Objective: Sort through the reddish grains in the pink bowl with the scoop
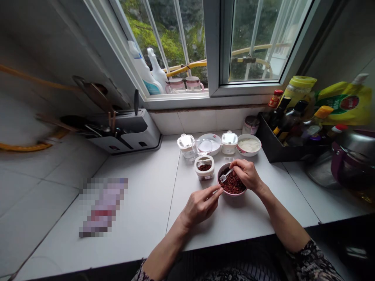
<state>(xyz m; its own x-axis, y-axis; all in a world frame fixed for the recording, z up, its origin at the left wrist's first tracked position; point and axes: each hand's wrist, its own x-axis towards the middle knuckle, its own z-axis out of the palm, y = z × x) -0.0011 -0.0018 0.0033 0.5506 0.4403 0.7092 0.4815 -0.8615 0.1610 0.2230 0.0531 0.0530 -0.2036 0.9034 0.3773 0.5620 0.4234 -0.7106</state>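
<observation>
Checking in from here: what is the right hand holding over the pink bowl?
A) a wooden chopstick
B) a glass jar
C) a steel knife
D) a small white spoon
D. The right hand pinches a small white spoon, its scoop at the dark red spice in the pink bowl.

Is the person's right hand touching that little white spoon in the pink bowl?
Touching: the head view shows the right hand with fingers pinching the white spoon by its handle.

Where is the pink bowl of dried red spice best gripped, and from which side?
Take the round pink bowl by its near rim, coming from the person's side: the right hand and white plastic spoon cover the far half, while the low, curved wall leaves the near edge open for a thumb-over-rim hold.
</observation>
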